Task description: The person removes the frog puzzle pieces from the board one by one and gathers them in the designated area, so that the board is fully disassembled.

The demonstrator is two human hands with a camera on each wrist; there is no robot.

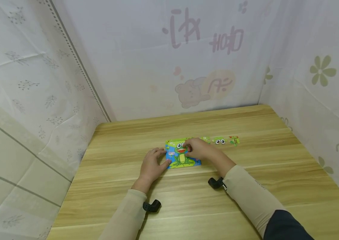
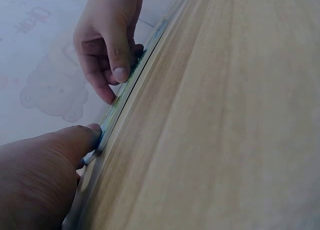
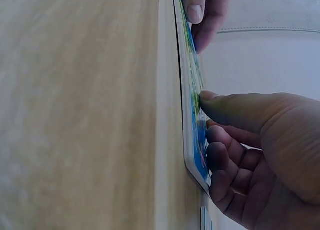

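A jigsaw puzzle board (image 1: 182, 162) with a smiling green frog lies flat on the wooden table. My left hand (image 1: 152, 166) touches its left edge, thumb near the lower left corner. In the left wrist view the left thumb (image 2: 92, 132) lies against the board's edge. My right hand (image 1: 198, 149) is over the board's right part, its thumb and index finger touching the picture near the frog's mouth. The right wrist view shows that thumb (image 3: 210, 97) on the surface and the other fingers curled. Whether a piece sits under these fingertips is hidden.
Right of the board, loose puzzle pieces lie in a row: one with frog eyes (image 1: 219, 141), a green and red one (image 1: 234, 140), and a green one (image 1: 207, 139) partly behind the right hand. Printed curtains (image 1: 145, 66) stand behind the wooden table (image 1: 181, 206).
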